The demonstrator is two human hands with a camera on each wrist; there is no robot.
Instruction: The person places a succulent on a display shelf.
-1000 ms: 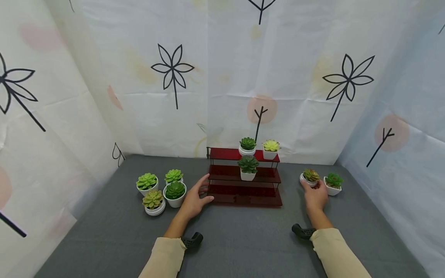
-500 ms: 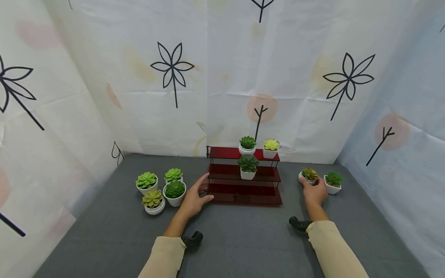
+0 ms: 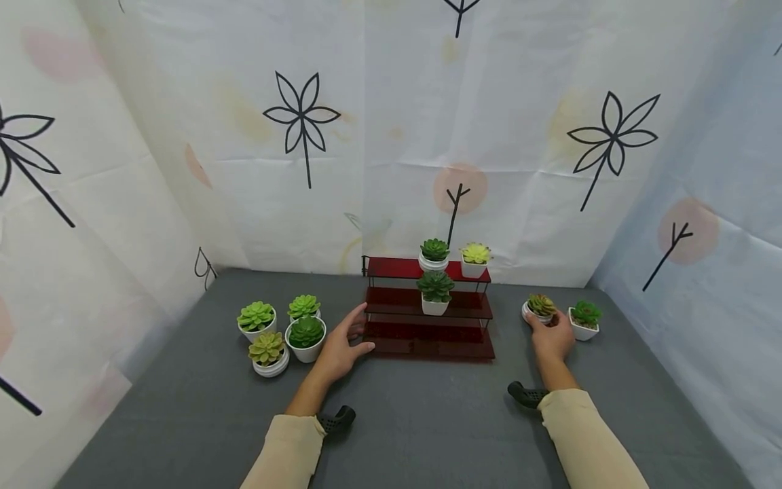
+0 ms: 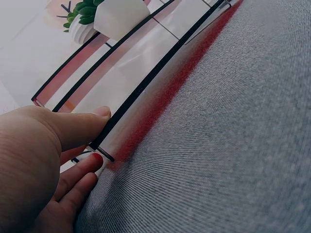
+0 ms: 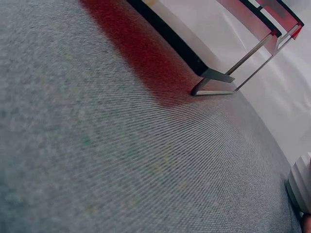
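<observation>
My right hand (image 3: 552,337) pinches the ribbed white pot of a yellow-brown succulent (image 3: 540,306) at the right of the table; part of that pot (image 5: 300,184) shows at the edge of the right wrist view. Close beside it stands a dark green succulent in a square white pot (image 3: 584,320). My left hand (image 3: 338,348) rests at the left end of a three-tier red see-through shelf (image 3: 391,300). In the left wrist view its thumb (image 4: 85,125) lies at the lowest tier's front edge, other fingers stretched at the side.
On the shelf's top tier are a green succulent (image 3: 434,252) and a yellow-green one (image 3: 474,258); the middle tier bears a dark green one (image 3: 435,291). Several potted succulents (image 3: 305,336) cluster left of my left hand. Patterned white cloth (image 3: 489,102) walls the grey table (image 3: 421,421).
My right hand has shifted slightly left with the yellow-brown succulent. The left hand stays at the shelf's end. The head view has tilted very slightly.
</observation>
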